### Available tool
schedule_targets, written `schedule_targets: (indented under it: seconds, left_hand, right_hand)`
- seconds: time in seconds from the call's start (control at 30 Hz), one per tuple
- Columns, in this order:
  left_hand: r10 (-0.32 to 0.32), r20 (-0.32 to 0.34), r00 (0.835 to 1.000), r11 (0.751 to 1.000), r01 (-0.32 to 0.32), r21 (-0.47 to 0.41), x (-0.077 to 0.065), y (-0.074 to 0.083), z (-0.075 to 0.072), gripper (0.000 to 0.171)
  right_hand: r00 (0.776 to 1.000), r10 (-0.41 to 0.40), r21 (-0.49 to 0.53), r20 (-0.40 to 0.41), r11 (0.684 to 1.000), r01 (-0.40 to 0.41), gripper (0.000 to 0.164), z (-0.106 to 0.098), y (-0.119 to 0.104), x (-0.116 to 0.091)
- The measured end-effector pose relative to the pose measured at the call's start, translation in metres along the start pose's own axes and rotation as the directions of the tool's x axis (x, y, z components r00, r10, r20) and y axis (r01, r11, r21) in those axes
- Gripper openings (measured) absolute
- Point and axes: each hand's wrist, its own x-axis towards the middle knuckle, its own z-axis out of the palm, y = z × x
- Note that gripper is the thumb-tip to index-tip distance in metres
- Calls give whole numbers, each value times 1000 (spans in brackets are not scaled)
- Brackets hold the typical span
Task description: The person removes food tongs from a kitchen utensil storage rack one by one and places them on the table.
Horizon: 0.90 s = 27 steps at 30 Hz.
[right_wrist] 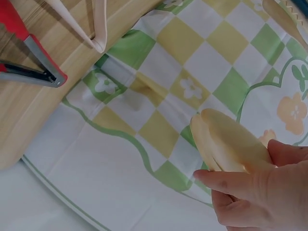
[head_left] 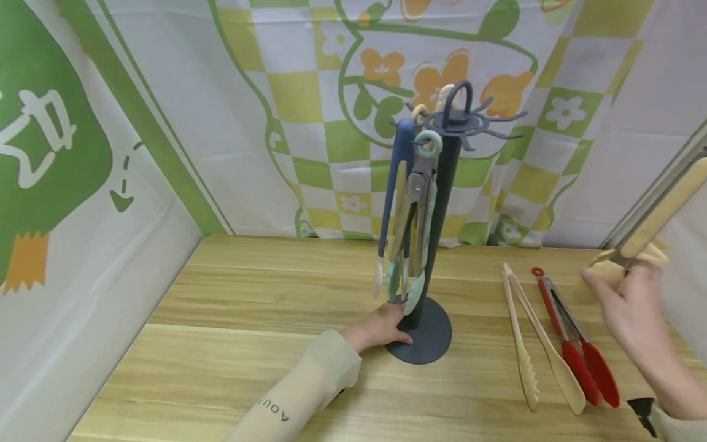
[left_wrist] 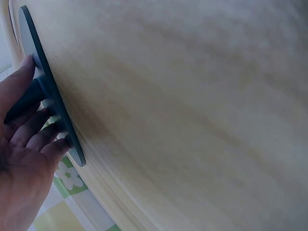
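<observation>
My left hand (head_left: 378, 325) is at the foot of a dark utensil stand (head_left: 442, 202), with the post between thumb and fingers. In the left wrist view its fingertips rest on the round base (left_wrist: 36, 41). Out at the right, my right hand (head_left: 635, 307) grips a pair of pale yellow tongs (head_left: 665, 212) by the head end, handles pointing up. The right wrist view shows the rounded tong heads (right_wrist: 231, 137) among its fingers. From the stand's hooks hang blue tongs (head_left: 396, 178) and mint-green tongs (head_left: 429, 205); others behind are partly hidden.
Beige tongs (head_left: 513, 325) lie spread on the wooden table (head_left: 232, 294), right of the stand. Beside them lie red tongs (head_left: 599, 368) with steel arms. A patterned curtain (head_left: 298, 92) hangs behind the table's far edge. Bare hooks (head_left: 505, 116) stick out on the stand's right side.
</observation>
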Motion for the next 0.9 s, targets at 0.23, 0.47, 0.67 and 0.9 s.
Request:
schedule_targets:
  seconds: [0.23, 0.47, 0.67, 0.9]
  left_hand:
    - [-12, 1, 1000, 1000, 12, -6, 1, 0, 0, 79]
    - [-14, 5, 1000, 1000, 14, -13, 1, 0, 0, 82]
    - [-16, 5, 1000, 1000, 16, -2, 0, -1, 1, 81]
    - [-13, 7, 1000, 1000, 13, -9, 1, 0, 0, 82]
  right_hand:
    - [999, -20, 42, -35, 999, 21, 28, -5, 11, 4]
    - [979, 198, -49, 44, 979, -196, 59, -15, 19, 3]
    - [963, 260, -113, 76, 961, -250, 72, -24, 25, 3]
    - [966, 254, -150, 43, 958, -245, 71, -27, 36, 2]
